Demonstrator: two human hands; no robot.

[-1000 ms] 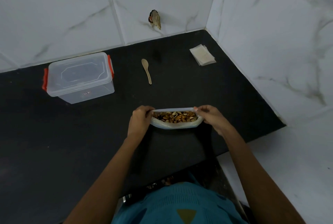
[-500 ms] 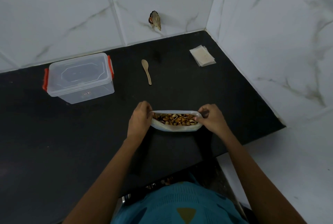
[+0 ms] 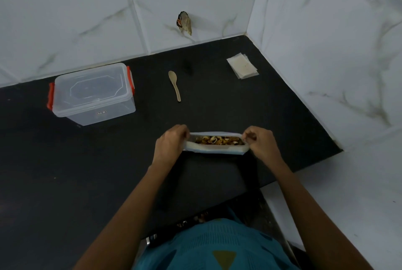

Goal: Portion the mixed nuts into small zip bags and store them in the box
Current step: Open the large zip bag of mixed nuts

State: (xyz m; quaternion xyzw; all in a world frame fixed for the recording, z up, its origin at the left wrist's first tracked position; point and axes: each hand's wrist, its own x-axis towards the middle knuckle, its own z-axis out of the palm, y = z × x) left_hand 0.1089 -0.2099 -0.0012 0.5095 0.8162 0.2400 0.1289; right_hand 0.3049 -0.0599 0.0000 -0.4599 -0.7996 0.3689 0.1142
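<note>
While both hands, left hand (image 3: 171,141) and right hand (image 3: 258,142), pinch the nut bag (image 3: 215,149) ends, its mouth runs left-right between them; spoon (image 3: 174,85) lies beyond.

A single view is given, taken from the wearer's head and aimed forward and steeply down at the black counter (image 3: 65,182). The wearer's teal garment (image 3: 217,248) is caught at 6 o'clock, the tiled wall corner (image 3: 253,9) at 1 o'clock, the box (image 3: 93,96) at 10 o'clock. The nut bag (image 3: 217,150), seen from close by, is framed centrally between both forearms.
</note>
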